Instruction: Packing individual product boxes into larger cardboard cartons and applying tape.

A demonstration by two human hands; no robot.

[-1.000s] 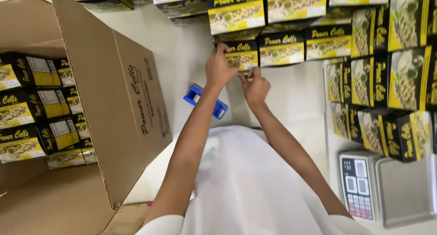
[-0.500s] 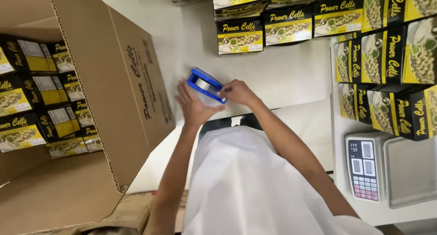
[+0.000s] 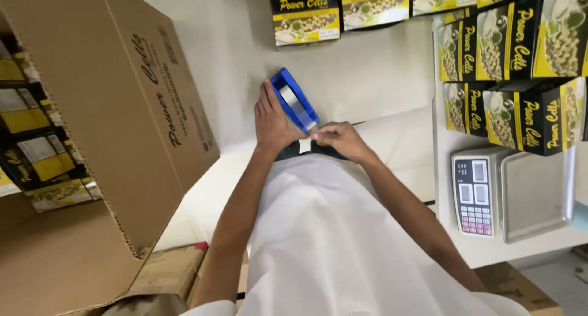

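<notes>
My left hand (image 3: 274, 121) grips a blue tape dispenser (image 3: 295, 100) holding a roll of clear tape, lifted close in front of my white shirt. My right hand (image 3: 340, 138) pinches at the dispenser's lower end, where the tape comes off; the tape end itself is too small to make out. Both hands touch the dispenser above the white table (image 3: 245, 52).
A large open cardboard box (image 3: 131, 117) stands at the left, with black-and-yellow product cartons (image 3: 43, 160) inside. More such cartons (image 3: 304, 16) line the table's far edge and stack at the right (image 3: 520, 65). A digital weighing scale (image 3: 511, 193) sits at the right.
My hands left the cartons at the far edge, picked up the blue dispenser from the table and drew it towards my body. My right hand now pinches its lower end.
</notes>
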